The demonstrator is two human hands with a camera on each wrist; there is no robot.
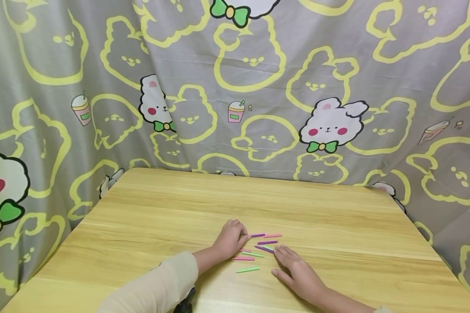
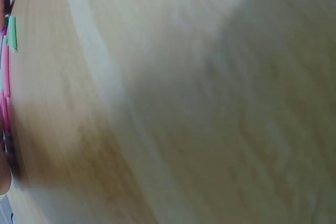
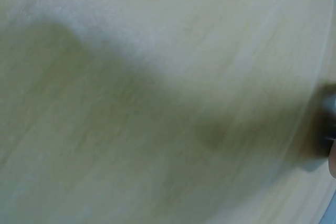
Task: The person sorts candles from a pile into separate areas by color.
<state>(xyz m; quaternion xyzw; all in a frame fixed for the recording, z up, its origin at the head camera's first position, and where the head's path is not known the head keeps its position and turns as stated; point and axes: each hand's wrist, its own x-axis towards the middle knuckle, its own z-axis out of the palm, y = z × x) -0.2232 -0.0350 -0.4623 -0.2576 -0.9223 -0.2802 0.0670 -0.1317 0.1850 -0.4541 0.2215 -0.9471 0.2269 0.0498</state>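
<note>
We count nine thin, straight, coloured sticks in sight on the pale yellow wood-grain bench (image 1: 297, 200): three purple sticks (image 1: 267, 242), three pink sticks (image 1: 244, 259) and three green sticks (image 1: 248, 270), one of the green ones a paler mint. They lie loose between the two hands, mostly running sideways. The mint one lies just beside a purple one at the right hand, and a pink and a green lie close together below the left hand.

The person's left hand (image 1: 230, 239) rests at the left of the group, its fingers bent downward beside the end of the upper purple stick; we cannot tell whether they pinch it. The right hand (image 1: 299, 271) lies palm down at the other side, its fingers extended and released, tips at the ends of the mint stick and its purple neighbour.

A beige sleeve (image 1: 152, 284) covers the left forearm, with a black object (image 1: 185, 303) beneath it, partly hidden.

Behind the bench hangs a grey curtain (image 1: 196, 65) printed with yellow animal outlines and white rabbit heads (image 1: 333, 124). Of containers we find only pictures: three printed drink cups (image 1: 236, 114) on the cloth, each with a straw, their small label patches too small for us to read.
</note>
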